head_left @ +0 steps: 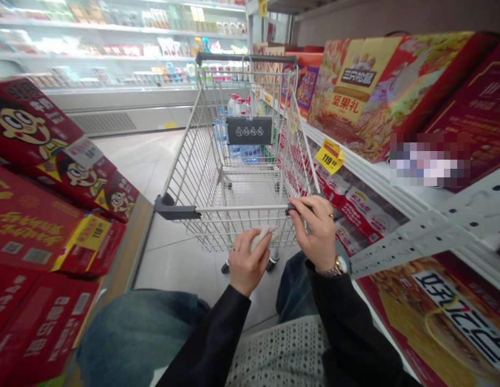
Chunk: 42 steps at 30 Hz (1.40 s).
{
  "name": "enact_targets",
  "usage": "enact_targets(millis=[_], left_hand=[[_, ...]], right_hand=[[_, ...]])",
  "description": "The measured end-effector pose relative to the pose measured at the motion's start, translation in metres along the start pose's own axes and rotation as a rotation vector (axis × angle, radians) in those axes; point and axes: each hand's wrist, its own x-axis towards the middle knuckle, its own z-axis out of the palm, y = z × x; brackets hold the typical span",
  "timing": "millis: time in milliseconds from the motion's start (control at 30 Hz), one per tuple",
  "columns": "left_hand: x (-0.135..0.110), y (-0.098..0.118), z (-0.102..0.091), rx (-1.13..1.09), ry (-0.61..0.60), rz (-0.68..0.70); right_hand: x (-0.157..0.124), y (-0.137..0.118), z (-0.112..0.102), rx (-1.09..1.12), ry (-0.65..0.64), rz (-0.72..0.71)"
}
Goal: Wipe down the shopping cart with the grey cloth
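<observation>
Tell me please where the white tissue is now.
In the head view, the white tissue sits in the left hand, just short of the cart handle, with the right hand on that handle to its right.

Pixelated past reading: a patch (430, 159) on the dark red box (473, 102). Too small to read: labels along the far fridge shelves (113, 48). Partly hidden by the left hand (247, 263): a crumpled tissue (261, 236). Partly screened by the cart's sign (248, 130): bottled water (244, 153).
</observation>
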Motion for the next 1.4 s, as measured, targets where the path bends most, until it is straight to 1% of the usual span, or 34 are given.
enact_targets(millis=[67,133,200,233,300,400,467,533,667,733,833,867,933,967,1033,1067,1133,1200,1267,1300,1400], left_hand=[[0.009,0.003,-0.008,0.004,0.063,0.017],[0.025,0.007,-0.018,0.017,0.149,0.046],[0.037,0.01,-0.024,0.026,0.185,0.055],[0.038,0.011,-0.024,0.028,0.184,0.058],[0.03,0.011,-0.017,0.026,0.141,0.071],[0.005,0.008,0.0,0.007,0.03,0.083],[-0.005,0.008,0.006,-0.003,0.006,0.086],[-0.003,0.01,0.002,-0.008,0.029,0.076],[0.023,0.018,-0.013,0.013,0.136,0.04],[0.027,0.019,-0.013,0.028,0.159,0.046],[0.013,0.018,0.001,0.043,0.095,0.115],[0.006,0.017,0.007,0.04,0.06,0.138],[-0.003,0.017,0.015,0.029,0.032,0.162],[-0.005,0.017,0.016,0.022,0.035,0.16],[0.001,0.02,0.012,0.017,0.065,0.143],[0.007,0.021,0.008,0.016,0.084,0.129],[0.02,0.024,0.0,0.016,0.12,0.104],[0.026,0.025,-0.001,0.014,0.129,0.104],[0.024,0.024,0.006,0.011,0.111,0.136],[0.019,0.023,0.011,0.008,0.103,0.157],[0.008,0.022,0.024,-0.005,0.077,0.183]], right_hand=[[0.0,-0.001,-0.001,-0.003,0.001,-0.005],[-0.001,-0.003,-0.001,0.0,0.004,-0.01],[-0.002,-0.005,-0.001,0.005,0.004,-0.007],[-0.002,-0.007,-0.001,0.006,0.003,-0.002],[-0.003,-0.009,-0.001,0.007,0.002,0.001],[-0.003,-0.011,-0.001,0.001,0.0,-0.008],[-0.003,-0.012,-0.003,0.002,-0.012,-0.008],[-0.002,-0.011,-0.005,0.011,-0.037,-0.01],[-0.002,-0.008,-0.011,0.04,-0.109,-0.034],[-0.002,-0.007,-0.014,0.067,-0.116,-0.044],[-0.002,-0.004,-0.017,0.129,-0.088,-0.055],[-0.001,-0.003,-0.018,0.148,-0.086,-0.057],[0.0,0.001,-0.02,0.169,-0.1,-0.061],[0.0,0.004,-0.021,0.17,-0.11,-0.072],[0.0,0.01,-0.021,0.149,-0.122,-0.12],[0.0,0.013,-0.021,0.127,-0.118,-0.15],[-0.001,0.019,-0.02,0.078,-0.065,-0.183],[-0.002,0.022,-0.017,0.061,0.027,-0.15],[-0.004,0.024,-0.016,0.091,0.098,-0.083],[-0.004,0.024,-0.016,0.116,0.111,-0.06],[-0.005,0.025,-0.017,0.18,0.081,-0.041]])
